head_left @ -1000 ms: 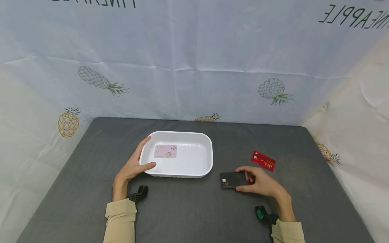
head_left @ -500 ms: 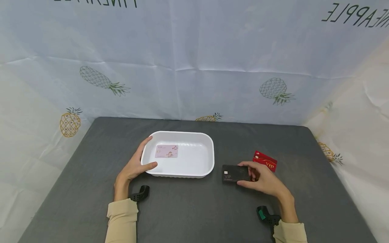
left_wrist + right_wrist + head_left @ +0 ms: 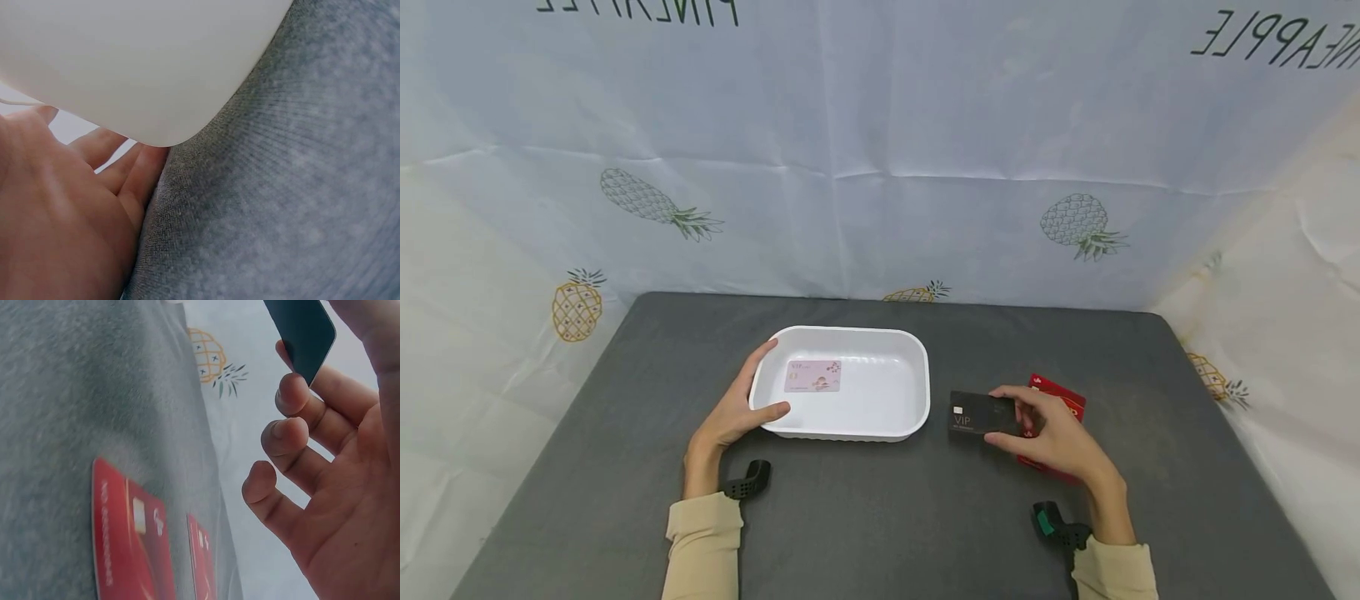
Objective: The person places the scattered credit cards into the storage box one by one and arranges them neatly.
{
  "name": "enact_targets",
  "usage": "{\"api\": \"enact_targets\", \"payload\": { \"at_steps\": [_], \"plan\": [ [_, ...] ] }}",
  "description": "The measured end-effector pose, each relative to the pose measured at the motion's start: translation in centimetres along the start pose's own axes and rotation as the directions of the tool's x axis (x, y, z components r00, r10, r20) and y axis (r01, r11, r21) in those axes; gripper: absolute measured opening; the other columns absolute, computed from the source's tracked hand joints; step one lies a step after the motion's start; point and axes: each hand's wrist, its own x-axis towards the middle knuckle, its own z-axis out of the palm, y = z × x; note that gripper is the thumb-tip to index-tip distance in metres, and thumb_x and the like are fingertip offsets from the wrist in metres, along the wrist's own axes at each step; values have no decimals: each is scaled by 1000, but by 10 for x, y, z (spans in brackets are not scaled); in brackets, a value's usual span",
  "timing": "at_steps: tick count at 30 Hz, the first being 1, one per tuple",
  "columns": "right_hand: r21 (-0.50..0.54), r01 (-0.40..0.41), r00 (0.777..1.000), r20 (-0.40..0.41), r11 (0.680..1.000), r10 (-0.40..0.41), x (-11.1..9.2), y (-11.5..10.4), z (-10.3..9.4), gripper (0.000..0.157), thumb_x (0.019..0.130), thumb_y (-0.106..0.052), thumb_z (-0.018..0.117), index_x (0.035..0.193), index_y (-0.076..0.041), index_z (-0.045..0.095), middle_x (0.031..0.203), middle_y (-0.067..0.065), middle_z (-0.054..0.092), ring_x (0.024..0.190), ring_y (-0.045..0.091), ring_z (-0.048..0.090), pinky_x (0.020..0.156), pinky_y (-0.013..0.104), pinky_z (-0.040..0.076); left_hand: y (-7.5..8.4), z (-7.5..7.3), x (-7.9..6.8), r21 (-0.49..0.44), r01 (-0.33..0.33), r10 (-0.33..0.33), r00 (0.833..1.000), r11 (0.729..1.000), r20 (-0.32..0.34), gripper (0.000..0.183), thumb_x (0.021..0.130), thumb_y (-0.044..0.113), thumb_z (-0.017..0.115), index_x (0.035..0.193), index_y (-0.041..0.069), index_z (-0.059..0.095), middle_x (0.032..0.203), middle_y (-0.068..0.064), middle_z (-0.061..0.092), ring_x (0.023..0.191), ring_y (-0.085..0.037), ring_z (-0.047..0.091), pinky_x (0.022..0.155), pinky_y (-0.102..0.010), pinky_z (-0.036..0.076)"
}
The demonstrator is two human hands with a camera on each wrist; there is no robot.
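Observation:
My left hand (image 3: 737,400) grips the left end of a white plastic tray (image 3: 880,425), thumb over the near rim and fingers along the far-left side. Flat inside the tray lies a pink VIP card (image 3: 812,376). To the right, my right hand (image 3: 1052,433) pinches a black VIP card (image 3: 973,412) by its right end, holding it above the table. In the right wrist view the black card (image 3: 303,334) is raised, with the other fingers curled loosely below it. Two red cards lie near this hand: one red card (image 3: 128,544) beneath it, another red VIP card (image 3: 1071,397) behind, partly hidden.
A dark grey cloth covers the table (image 3: 880,517). Behind it hangs a pale curtain (image 3: 865,225) printed with pineapples. Each wrist carries a black camera mount, such as the right camera mount (image 3: 1060,527).
My right hand has lifted the black card off the table and away from the viewer, uncovering part of a red card beneath. The left hand has stayed on the tray.

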Motion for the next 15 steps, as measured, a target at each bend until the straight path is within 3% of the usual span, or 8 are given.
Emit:
{"api": "enact_targets", "payload": {
  "at_steps": [15],
  "plan": [
    [-20,16,999,-49,1000,-17,19,-15,5,48,78,-25,91,121,-20,70,76,-3,52,69,10,47,62,24,40,1,0,0,10,5,-5,1000,1000,0,104,81,13,81,164,23,18,157,-19,36,125,-28,46,100,-29,41]
  ]
}}
